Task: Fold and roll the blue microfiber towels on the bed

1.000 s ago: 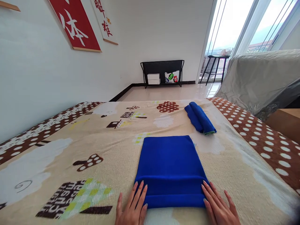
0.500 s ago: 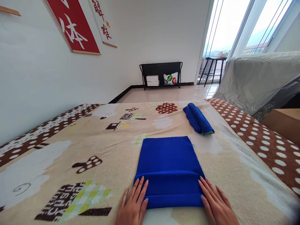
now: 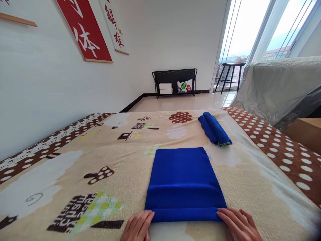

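Observation:
A blue cloth (image 3: 183, 180) lies on the patterned blanket in front of me, its near edge turned over into a narrow flat fold. My left hand (image 3: 137, 225) pinches the left end of that fold, fingers pressed together on top and the thumb mostly hidden. At the right end of the fold, my right hand (image 3: 239, 223) grips in the same way, its thumb out of sight underneath. Farther off to the right, a rolled blue cloth (image 3: 215, 129) with a green edge rests on the blanket, apart from both hands.
The cream blanket (image 3: 120, 187) has brown polka-dot borders on both sides. A black rack (image 3: 175, 78) with white boxes and a printed bag stands by the far wall. To the right are a stool (image 3: 230, 75), a plastic-covered piece of furniture (image 3: 283, 83) and a cardboard box (image 3: 306, 134).
Both hands have slid from lying flat on the cloth's sides toward its near edge. Their fingers have closed on the ends of the fold. The view has shifted slightly.

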A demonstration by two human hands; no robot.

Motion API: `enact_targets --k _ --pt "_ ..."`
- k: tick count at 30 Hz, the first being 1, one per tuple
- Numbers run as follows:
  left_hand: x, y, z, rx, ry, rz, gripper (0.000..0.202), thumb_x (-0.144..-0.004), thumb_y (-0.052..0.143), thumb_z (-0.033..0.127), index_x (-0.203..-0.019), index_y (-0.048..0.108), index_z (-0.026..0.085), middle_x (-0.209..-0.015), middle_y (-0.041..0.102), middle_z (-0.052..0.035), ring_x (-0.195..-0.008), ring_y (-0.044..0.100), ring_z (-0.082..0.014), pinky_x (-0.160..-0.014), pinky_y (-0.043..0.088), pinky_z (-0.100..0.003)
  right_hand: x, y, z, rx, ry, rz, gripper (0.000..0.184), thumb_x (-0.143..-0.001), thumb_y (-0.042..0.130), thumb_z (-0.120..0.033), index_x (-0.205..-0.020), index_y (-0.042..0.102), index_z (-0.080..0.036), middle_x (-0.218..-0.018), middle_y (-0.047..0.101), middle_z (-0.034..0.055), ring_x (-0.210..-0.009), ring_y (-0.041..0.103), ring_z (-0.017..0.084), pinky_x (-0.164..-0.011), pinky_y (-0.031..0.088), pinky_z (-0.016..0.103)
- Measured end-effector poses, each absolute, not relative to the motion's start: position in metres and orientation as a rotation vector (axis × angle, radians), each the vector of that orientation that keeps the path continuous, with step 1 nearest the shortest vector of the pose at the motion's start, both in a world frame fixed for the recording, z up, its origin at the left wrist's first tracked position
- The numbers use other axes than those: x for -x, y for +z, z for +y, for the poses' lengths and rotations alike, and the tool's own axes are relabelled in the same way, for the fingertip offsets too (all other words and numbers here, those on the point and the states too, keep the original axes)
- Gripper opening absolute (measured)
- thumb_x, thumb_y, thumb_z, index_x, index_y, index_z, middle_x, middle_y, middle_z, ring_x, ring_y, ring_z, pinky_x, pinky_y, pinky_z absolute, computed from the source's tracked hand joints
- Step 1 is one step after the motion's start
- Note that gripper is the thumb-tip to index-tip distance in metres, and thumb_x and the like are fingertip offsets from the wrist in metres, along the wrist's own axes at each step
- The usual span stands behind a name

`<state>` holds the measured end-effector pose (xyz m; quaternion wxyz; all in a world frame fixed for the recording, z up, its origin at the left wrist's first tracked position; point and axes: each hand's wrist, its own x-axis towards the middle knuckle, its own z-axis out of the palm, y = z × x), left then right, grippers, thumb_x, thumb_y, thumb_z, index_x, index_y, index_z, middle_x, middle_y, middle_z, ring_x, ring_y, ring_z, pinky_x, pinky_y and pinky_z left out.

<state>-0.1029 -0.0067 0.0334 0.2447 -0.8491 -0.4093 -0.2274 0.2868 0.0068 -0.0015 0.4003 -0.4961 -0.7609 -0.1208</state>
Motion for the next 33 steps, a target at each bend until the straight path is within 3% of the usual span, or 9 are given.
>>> enact_targets --k 4,11,15,20,24,27,30,33 --pt "0.089 0.033 0.004 2.306 -0.657 -1.363 0.042 -0.08 0.044 0.0 -0.111 0.064 0.021 -0.103 0.071 -0.0014 -0.097 0.066 -0.0159 -0.092 0.043 -0.03 -0.279 -0.007 0.018 1.291 -0.098 -1.858 0.044 -0.095 0.029 -0.014 -0.09 0.071 -0.024 -0.097 0.063 -0.0024 -0.098 0.053 0.0 -0.103 0.029 0.019" --pt "0.076 0.047 0.007 2.399 -0.704 -1.779 0.033 -0.071 0.044 -0.003 -0.081 0.063 0.023 -0.079 0.063 0.0018 -0.081 0.059 -0.0176 -0.087 0.035 -0.037 -0.28 0.007 0.024 1.404 0.027 -1.897 0.037 -0.083 0.029 -0.008 -0.077 0.064 -0.017 -0.077 0.056 -0.0004 -0.082 0.045 0.002 -0.092 0.027 0.019" --pt "0.082 0.044 -0.005 2.415 -0.558 -1.859 0.033 -0.068 0.044 -0.002 -0.075 0.064 0.023 -0.079 0.064 0.0008 -0.081 0.06 -0.0177 -0.085 0.035 -0.037 -0.288 0.002 0.013 1.404 -0.013 -1.996 0.035 -0.08 0.029 -0.008 -0.074 0.062 -0.017 -0.074 0.055 -0.0008 -0.079 0.044 0.001 -0.09 0.027 0.02" --pt "0.041 0.03 -0.008 2.097 -0.592 -1.65 0.04 -0.081 0.044 0.001 -0.102 0.069 0.024 -0.106 0.071 -0.006 -0.103 0.064 -0.0223 -0.097 0.037 -0.044 -0.243 0.001 0.011 1.454 -0.411 -1.868 0.04 -0.087 0.031 -0.011 -0.097 0.069 -0.021 -0.113 0.061 -0.0004 -0.112 0.051 0.009 -0.109 0.029 0.029" --pt "-0.001 0.017 0.004 2.257 -0.741 -1.128 0.038 -0.09 0.042 0.007 -0.116 0.067 0.018 -0.115 0.072 -0.003 -0.113 0.063 -0.0156 -0.105 0.042 -0.03 -0.196 0.001 0.016 1.042 -0.479 -1.914 0.048 -0.087 0.026 -0.007 -0.113 0.065 -0.023 -0.127 0.056 -0.0052 -0.127 0.049 0.004 -0.122 0.027 0.023" --pt "0.018 0.012 0.009 2.275 -0.657 -1.054 0.037 -0.095 0.046 0.023 -0.127 0.063 0.017 -0.126 0.068 -0.0019 -0.12 0.061 -0.014 -0.105 0.043 -0.026 -0.214 0.007 0.017 1.059 -0.603 -2.04 0.043 -0.091 0.032 -0.02 -0.122 0.062 -0.023 -0.132 0.053 -0.0048 -0.132 0.046 0.002 -0.131 0.014 0.023" --pt "0.064 0.015 0.002 2.201 -0.567 -1.253 0.045 -0.095 0.048 0.027 -0.138 0.055 0.019 -0.132 0.065 -0.0028 -0.122 0.06 -0.0138 -0.116 0.031 -0.028 -0.265 0.016 0.015 1.206 -0.798 -2.155 0.043 -0.093 0.04 -0.041 -0.121 0.064 -0.019 -0.137 0.049 0.0 -0.137 0.043 0.006 -0.134 0.007 0.029" --pt "0.078 0.022 -0.008 2.093 -0.525 -1.418 0.049 -0.092 0.051 0.021 -0.142 0.051 0.02 -0.134 0.064 -0.0047 -0.121 0.061 -0.018 -0.125 0.007 -0.042 -0.286 0.019 0.011 1.309 -0.856 -2.125 0.044 -0.092 0.041 -0.044 -0.118 0.066 -0.019 -0.138 0.048 0.0007 -0.143 0.036 0.009 -0.134 0.004 0.033"
